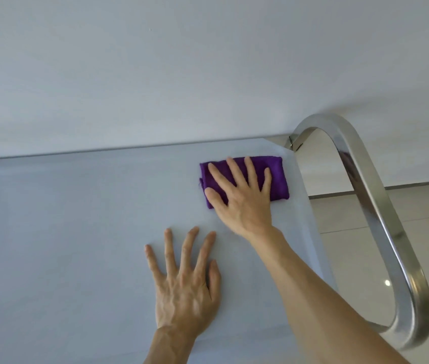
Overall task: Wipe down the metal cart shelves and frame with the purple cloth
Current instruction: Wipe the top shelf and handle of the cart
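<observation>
1. Cloth work is on the top shelf: the folded purple cloth lies flat at the far right corner, just beside the shelf's right edge and near the back edge.
2. The right hand presses it down with fingers spread and flat, not curled round it.
3. The left hand rests palm-down on bare shelf nearer the person, fingers splayed, holding nothing.
4. To do this pass well, she or he should probably keep even palm pressure, run overlapping strokes from the corner leftward, and refold to a clean face when soiled.
5. The curved metal handle at the right looks like a sensible next target.
6. Count: one cloth, two hands, one shelf surface visible, one handle loop.
</observation>
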Demonstrator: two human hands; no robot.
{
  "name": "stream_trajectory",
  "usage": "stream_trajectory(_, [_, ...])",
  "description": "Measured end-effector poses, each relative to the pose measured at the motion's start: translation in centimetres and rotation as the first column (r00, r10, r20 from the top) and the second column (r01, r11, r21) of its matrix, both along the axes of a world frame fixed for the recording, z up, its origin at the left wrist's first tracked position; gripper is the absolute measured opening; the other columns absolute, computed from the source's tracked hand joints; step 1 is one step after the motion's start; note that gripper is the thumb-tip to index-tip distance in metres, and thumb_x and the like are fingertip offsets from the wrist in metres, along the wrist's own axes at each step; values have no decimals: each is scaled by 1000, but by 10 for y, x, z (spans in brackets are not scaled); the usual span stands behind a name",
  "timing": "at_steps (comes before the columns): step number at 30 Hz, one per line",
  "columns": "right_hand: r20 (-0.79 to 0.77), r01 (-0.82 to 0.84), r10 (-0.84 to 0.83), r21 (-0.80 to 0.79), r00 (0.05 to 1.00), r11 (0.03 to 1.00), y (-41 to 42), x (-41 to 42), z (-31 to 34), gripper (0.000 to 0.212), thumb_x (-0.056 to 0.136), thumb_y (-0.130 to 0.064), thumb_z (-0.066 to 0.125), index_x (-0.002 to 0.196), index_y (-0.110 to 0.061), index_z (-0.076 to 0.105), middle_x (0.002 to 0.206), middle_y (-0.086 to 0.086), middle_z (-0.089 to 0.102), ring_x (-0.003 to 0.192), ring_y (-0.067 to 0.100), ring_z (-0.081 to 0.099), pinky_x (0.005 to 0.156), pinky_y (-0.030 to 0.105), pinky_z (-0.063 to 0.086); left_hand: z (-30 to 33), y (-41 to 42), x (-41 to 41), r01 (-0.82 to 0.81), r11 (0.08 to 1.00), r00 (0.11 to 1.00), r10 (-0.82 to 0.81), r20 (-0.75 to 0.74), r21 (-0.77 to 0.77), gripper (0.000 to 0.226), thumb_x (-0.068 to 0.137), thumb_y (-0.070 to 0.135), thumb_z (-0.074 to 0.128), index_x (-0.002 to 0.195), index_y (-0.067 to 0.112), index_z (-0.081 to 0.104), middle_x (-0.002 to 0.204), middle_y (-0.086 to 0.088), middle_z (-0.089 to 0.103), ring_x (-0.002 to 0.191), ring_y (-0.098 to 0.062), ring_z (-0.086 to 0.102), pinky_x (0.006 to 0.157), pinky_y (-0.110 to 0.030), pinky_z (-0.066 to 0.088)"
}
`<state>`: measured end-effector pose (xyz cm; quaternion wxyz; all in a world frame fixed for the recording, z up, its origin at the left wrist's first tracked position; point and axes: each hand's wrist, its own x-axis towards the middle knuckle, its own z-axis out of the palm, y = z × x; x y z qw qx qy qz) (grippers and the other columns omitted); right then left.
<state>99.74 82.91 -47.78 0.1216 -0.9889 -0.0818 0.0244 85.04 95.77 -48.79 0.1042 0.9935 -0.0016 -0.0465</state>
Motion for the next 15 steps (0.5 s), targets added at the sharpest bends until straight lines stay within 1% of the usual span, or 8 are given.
stream_trajectory(1, [32,-60,61,-30,998,998,2,-11,-1,54,95,-63,31,147,-47,35,161,-8,28,150,29,17,118,63,6,0,0,0,-2,1000,1000,2,0,0,55,92,40,40,146,34,40,151,2,40,149,-38,15,111,-71,11])
stream_trajectory(3, [38,-131,134,-71,990,989,-2,-18,-4,53,96,-63,29,147,-48,35,160,-8,30,150,28,20,118,62,9,0,-2,1,1,1000,1000,0,-14,16,55,92,40,40,147,35,39,151,2,41,149,-38,15,111,-71,12])
stream_trajectory(6, [10,-195,196,-74,981,978,-13,5,-2,54,95,-66,25,147,-52,30,160,-11,28,150,23,17,119,59,6,0,-2,2,-2,1000,1000,3,-16,14,54,92,41,39,146,35,41,151,2,41,149,-38,15,111,-71,12])
stream_trajectory(8, [-13,-207,207,-64,978,976,-19,28,1,56,93,-68,25,147,-53,28,160,-13,25,151,20,13,120,56,4,0,-2,2,-3,1000,1000,3,-8,5,54,92,41,39,146,35,41,151,3,40,149,-38,15,112,-71,12])
stream_trajectory(11, [-37,-139,138,-33,990,990,-38,57,4,55,94,-67,31,147,-54,26,160,-14,23,151,17,9,120,55,2,0,-3,2,4,1000,1000,-4,16,6,53,93,41,38,145,35,41,151,3,39,148,-39,16,112,-71,12])
stream_trajectory(13, [-55,-33,32,-25,998,999,-55,64,5,56,94,-69,29,148,-53,23,161,-14,21,152,17,8,121,55,2,-1,-4,2,11,1000,1000,-12,23,11,52,93,41,37,145,34,41,152,4,37,148,-39,16,112,-71,11])
stream_trajectory(15, [-40,67,-69,-47,997,997,-65,57,5,57,94,-69,27,148,-52,22,161,-13,22,151,19,10,120,57,6,0,-3,1,12,1000,1000,-12,24,7,52,93,40,36,144,34,42,152,4,37,148,-40,17,112,-70,10])
